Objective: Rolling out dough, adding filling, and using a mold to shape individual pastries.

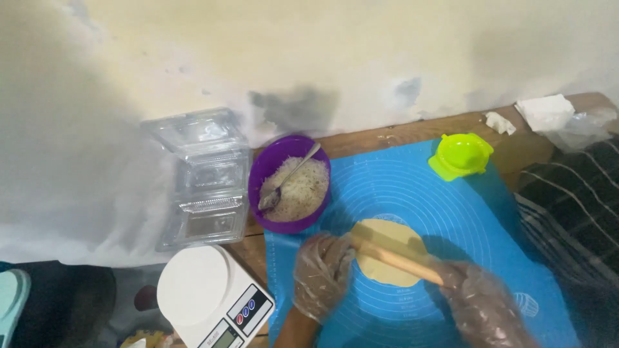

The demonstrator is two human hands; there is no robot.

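Wooden table [412, 132] bears blue mat [477, 212], purple bowl [271, 167], scale [206, 296].

The blue mat [464, 212] lies mostly bare to the right of the dough round [387, 248] and between it and the green press [460, 155] at the far edge, leaving open room there. On the left the purple bowl [290, 183] with its spoon [287, 179] overlaps the mat's corner, the clear boxes [203, 177] stand just beside it, and the white scale [209, 299] blocks the near-left side. The wall [322, 58] closes the back of the worktop [400, 134].
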